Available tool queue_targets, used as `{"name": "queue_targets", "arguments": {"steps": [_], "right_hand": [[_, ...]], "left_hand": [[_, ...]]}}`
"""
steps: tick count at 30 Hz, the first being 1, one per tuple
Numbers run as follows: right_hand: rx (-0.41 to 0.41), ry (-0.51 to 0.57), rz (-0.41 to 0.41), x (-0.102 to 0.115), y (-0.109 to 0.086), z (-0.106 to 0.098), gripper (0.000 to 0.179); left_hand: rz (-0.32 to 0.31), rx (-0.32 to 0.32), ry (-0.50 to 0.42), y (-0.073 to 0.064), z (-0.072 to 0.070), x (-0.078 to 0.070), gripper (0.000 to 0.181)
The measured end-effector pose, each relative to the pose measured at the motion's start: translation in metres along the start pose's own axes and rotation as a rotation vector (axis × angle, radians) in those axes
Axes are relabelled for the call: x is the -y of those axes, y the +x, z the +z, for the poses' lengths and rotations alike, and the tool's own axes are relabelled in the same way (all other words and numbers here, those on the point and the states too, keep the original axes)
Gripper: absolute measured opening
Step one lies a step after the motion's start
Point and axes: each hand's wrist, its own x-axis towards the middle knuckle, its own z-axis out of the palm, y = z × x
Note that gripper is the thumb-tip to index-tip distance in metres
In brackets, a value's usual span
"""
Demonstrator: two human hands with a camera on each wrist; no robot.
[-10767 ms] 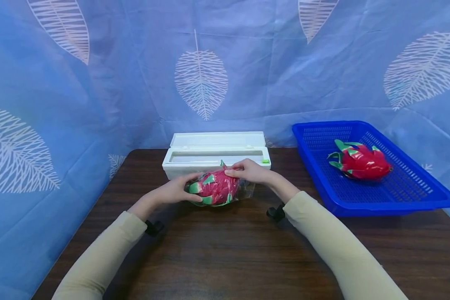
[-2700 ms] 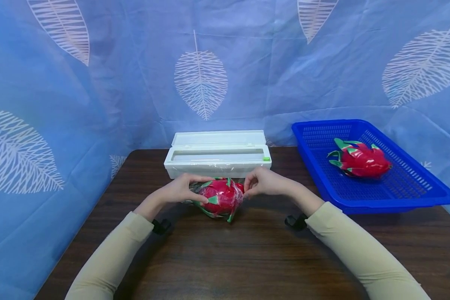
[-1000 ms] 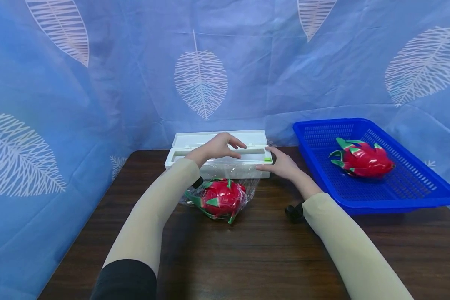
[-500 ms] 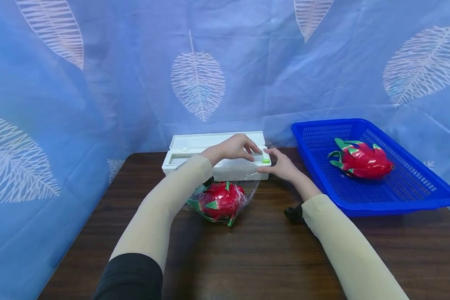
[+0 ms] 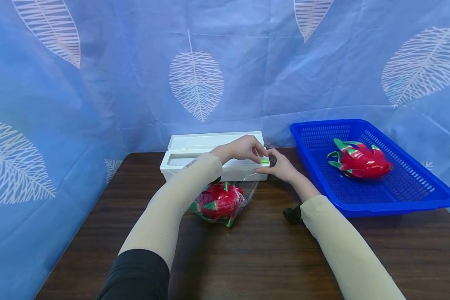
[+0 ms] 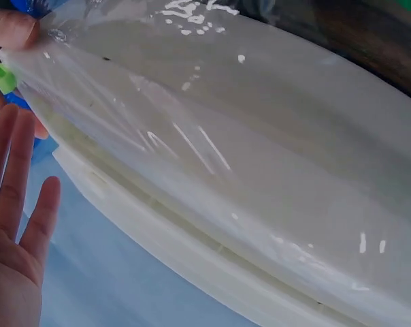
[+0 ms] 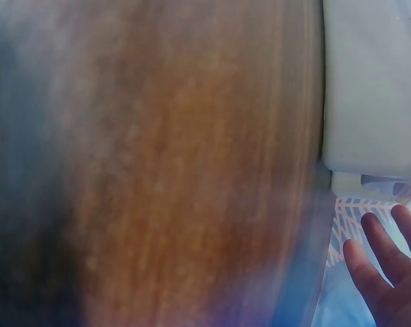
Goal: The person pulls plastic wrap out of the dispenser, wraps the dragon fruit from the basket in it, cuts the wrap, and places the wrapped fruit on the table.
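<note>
A white cling film box (image 5: 243,174) stands at the back of the table with its lid up. My right hand (image 5: 283,166) grips its right end, thumb in front and a finger behind. My left hand (image 5: 243,148) reaches over the box, its fingertips right at the green slide cutter (image 5: 264,161). The left wrist view shows its outer fingers (image 6: 15,184) straight beside the cutter and clear film (image 6: 185,143) stretched over the box front. A red dragon fruit (image 5: 221,204) with green tips lies before the box in film, partly hidden by my left forearm.
A blue plastic basket (image 5: 401,204) on the right holds a second dragon fruit (image 5: 363,161). The dark wooden table (image 5: 262,258) extends in front. A blue leaf-print cloth (image 5: 247,83) hangs behind and at the sides.
Both hands have left the dragon fruit. The right hand has taken hold of the box's end; the left has moved right along the box to the green cutter.
</note>
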Motion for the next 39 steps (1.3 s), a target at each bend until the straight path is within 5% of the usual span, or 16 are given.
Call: {"name": "queue_targets", "arguments": {"steps": [22, 39], "right_hand": [[-0.002, 0.021, 0.003, 0.003, -0.002, 0.000, 0.063], [-0.020, -0.012, 0.008, -0.001, 0.001, 0.001, 0.070]], "left_hand": [[-0.004, 0.005, 0.057, 0.014, 0.010, 0.002, 0.021], [-0.047, 0.006, 0.067, 0.006, 0.005, 0.000, 0.016]]}}
